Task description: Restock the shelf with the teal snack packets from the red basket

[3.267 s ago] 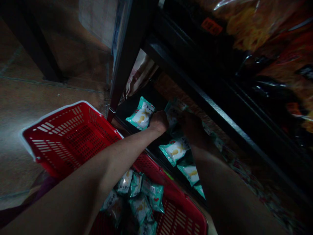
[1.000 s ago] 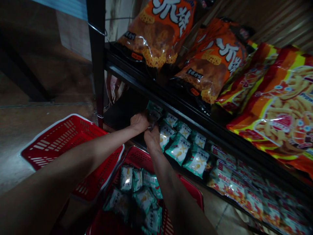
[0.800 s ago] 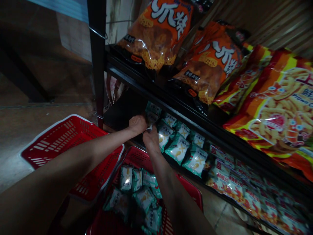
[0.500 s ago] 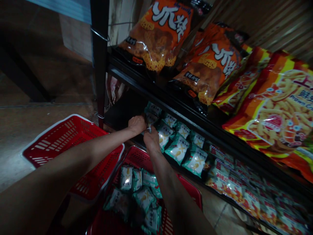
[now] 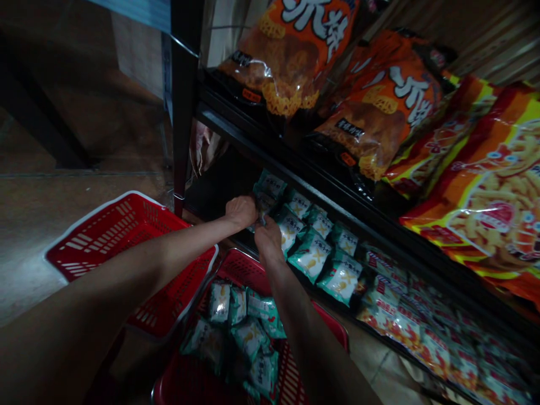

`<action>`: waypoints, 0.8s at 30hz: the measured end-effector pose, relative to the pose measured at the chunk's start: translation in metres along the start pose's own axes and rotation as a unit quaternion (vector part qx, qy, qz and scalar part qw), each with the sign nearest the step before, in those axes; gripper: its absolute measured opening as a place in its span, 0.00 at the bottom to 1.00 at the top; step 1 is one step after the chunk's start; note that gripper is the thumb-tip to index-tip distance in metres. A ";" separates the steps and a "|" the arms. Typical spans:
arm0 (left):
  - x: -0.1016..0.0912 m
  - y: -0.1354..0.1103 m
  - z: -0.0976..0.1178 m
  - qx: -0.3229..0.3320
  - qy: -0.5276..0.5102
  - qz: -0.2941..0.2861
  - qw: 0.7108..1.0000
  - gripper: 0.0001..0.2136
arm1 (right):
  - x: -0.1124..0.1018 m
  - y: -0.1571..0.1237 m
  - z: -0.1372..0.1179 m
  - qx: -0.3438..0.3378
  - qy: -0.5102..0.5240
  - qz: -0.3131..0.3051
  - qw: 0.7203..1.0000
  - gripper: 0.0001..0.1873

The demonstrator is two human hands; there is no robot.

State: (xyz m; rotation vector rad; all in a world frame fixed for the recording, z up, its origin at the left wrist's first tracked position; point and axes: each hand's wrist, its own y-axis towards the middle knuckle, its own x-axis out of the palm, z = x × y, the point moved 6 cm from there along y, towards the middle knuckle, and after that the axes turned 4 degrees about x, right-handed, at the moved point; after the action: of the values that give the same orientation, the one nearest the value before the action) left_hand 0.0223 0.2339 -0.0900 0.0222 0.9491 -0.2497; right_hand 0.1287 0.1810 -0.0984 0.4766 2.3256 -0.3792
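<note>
At the left end of the low shelf, my left hand [image 5: 242, 211] is closed at the edge of a small green-and-white snack packet [image 5: 265, 203]. My right hand [image 5: 268, 236] pinches the same packet from the near side, its fingers close to my left. Much of that packet is hidden by the hands and in shadow. More green-and-white packets [image 5: 313, 254] stand in rows just right of my hands. Below my forearms, a red basket [image 5: 236, 264] holds several packets of the same kind [image 5: 250, 336].
A second red basket [image 5: 126, 225] with a white rim sits on the floor to the left. Above my hands runs a black shelf edge [image 5: 291, 169] bearing large orange snack bags [image 5: 291, 62] and prawn cracker bags [image 5: 498, 208]. Red-and-white packets [image 5: 405, 320] fill the lower shelf rightward. A dark post [image 5: 184, 112] stands left.
The view has shifted slightly, so the shelf's upper bags sit higher and further right. Both hands stay together at the same packet, with little visible movement against the shelf.
</note>
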 end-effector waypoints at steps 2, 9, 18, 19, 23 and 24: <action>-0.001 -0.002 0.001 0.004 -0.002 -0.003 1.000 0.17 | -0.001 -0.003 -0.001 -0.002 -0.009 -0.006 1.000 0.18; 0.000 -0.004 0.003 0.003 -0.006 -0.011 1.000 0.17 | -0.004 -0.008 0.000 -0.004 -0.030 -0.015 0.999 0.20; 0.003 -0.002 0.003 0.010 -0.008 -0.010 1.000 0.17 | -0.004 -0.011 -0.002 -0.016 -0.035 -0.019 0.999 0.22; 0.003 -0.002 0.003 0.007 -0.009 -0.012 1.000 0.17 | -0.004 -0.011 -0.002 -0.015 -0.036 -0.020 0.999 0.22; 0.003 -0.003 0.000 -0.006 -0.010 -0.014 1.000 0.17 | -0.004 -0.010 0.000 -0.012 -0.034 -0.014 0.999 0.25; 0.003 -0.003 -0.001 -0.008 -0.008 -0.012 1.000 0.17 | -0.005 -0.010 0.000 -0.017 -0.033 -0.010 0.999 0.25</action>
State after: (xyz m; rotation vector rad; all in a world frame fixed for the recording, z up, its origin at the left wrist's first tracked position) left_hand 0.0227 0.2306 -0.0921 -0.0053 0.9354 -0.2647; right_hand 0.1275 0.1713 -0.0941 0.4180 2.2714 -0.3604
